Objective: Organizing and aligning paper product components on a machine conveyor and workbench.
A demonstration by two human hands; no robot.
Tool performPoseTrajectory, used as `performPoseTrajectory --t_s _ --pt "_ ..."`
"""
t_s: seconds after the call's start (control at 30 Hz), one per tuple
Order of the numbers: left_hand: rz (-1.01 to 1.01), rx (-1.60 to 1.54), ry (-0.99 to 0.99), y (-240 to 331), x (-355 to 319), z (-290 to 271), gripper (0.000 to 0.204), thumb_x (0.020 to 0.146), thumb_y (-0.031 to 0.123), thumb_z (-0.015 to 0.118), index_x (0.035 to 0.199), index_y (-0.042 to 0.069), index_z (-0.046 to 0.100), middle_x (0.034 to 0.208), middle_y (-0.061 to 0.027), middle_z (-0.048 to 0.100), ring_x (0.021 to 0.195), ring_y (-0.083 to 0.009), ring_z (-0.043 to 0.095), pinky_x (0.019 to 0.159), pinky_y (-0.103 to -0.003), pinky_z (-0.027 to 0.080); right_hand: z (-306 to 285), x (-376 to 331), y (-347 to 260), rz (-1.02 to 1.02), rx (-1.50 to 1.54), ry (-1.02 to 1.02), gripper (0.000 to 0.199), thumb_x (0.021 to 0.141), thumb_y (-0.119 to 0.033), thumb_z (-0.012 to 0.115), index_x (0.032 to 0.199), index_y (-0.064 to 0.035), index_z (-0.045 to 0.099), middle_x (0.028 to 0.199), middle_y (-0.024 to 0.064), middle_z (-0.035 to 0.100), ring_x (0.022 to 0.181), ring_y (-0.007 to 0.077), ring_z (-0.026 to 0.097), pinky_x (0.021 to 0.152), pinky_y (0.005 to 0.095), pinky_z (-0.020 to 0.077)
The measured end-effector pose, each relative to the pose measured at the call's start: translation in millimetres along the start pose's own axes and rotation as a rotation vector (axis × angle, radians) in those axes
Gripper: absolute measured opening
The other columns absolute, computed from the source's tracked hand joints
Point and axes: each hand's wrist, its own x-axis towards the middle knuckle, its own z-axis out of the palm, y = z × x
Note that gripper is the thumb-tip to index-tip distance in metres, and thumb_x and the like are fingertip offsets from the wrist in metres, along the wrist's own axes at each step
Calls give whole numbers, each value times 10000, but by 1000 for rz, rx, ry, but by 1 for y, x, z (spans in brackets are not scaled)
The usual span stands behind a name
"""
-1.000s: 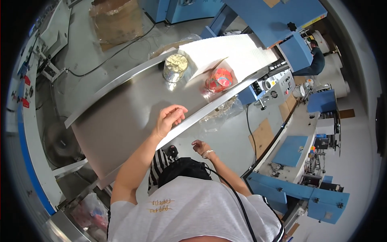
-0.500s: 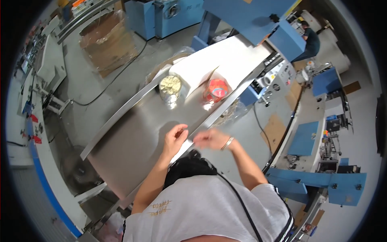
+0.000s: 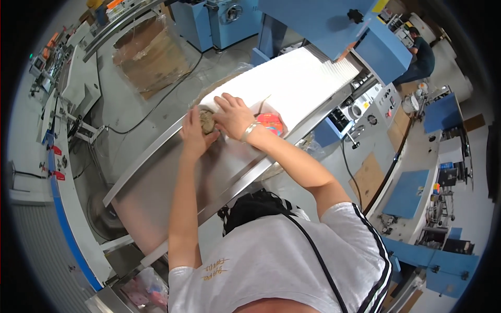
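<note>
A round, clear-sided container with a dull yellowish-brown top stands on the metal chute, between my two hands. My left hand curves around its left and near side, thumb towards the right. From the right, my right hand reaches over with its fingers bent and the thumb against the container's edge. A bracelet circles my right wrist. Just right of that hand sits a second round container with red and blue contents, its left part hidden by the hand and wrist.
White sheet material covers the chute's far part, below a large blue machine. A cardboard box in plastic stands on the floor at far left. To the right is a control panel; a seated person is beyond.
Both hands have moved forward from the chute's near edge to the yellowish container and closed around it. My right arm now stretches across the red container's near side.
</note>
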Motion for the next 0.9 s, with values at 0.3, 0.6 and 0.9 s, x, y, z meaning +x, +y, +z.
performPoseTrajectory --t_s 0.3,0.6,0.9 --pt "161 13 42 16 17 -3 869 588 99 797 1329 -45 366 1248 -220 494 1126 -394 482 946 -439 410 1 14 20 12 14 -164 308 774 -360 659 994 -146 683 1312 115 469 1262 313 374 978 422 338" --pt "12 67 -61 19 10 -15 894 613 15 788 1373 -12 317 1298 -228 454 1206 -387 428 1006 -428 374 14 18 6 15 110 -131 308 662 -352 704 873 -129 732 1178 125 548 1175 296 440 912 375 376" --pt "-159 -196 -484 46 -11 -52 859 654 113 769 1393 44 337 1178 -142 539 1098 -308 525 977 -369 401 19 22 12 1 146 -17 249 722 -259 605 884 -125 738 1065 65 566 1103 248 443 882 358 373"
